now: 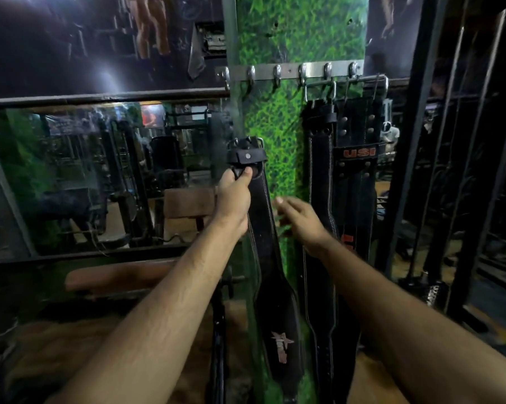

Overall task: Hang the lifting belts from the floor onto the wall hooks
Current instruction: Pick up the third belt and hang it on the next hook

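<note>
Lifting belt [270,258] in left hand [234,196] (right hand [299,220] loose) before green wall [289,30].

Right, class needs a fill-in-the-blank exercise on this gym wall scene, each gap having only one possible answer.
1. The long black leather belt with a star logo is held near its buckle by the ____ hand.
2. The right hand holds ____.
3. The black leather belt with orange lettering reads ____.
4. The steel hook rail crosses a ____ panel.

Answers: left; nothing; USI; green
</note>
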